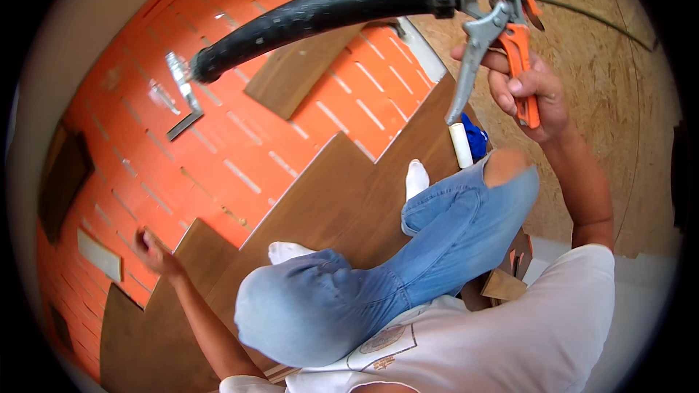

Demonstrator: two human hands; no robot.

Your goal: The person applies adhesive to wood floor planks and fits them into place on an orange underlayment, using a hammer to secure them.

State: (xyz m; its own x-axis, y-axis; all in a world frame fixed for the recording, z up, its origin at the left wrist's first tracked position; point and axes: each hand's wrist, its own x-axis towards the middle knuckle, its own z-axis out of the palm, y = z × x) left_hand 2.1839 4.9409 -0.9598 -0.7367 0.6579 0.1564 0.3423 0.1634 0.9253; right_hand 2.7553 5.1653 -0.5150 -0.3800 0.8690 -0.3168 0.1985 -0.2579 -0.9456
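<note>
My right hand is wrapped around the orange handle of a caulking gun, raised at the upper right. The gun has a long black barrel and a grey trigger lever; its barrel points left over the orange underlay. At the barrel's front is a pale, angled tip whose exact form I cannot make out. My left hand hovers at the lower left, open with nothing visible in it, near the stepped edge of the brown floor planks. My legs are folded on the laid planks.
A loose plank lies on the slotted underlay below the barrel. A dark plank piece and a pale strip are at the left. Beside my knee are a white roll and a blue item. Bare chipboard extends right.
</note>
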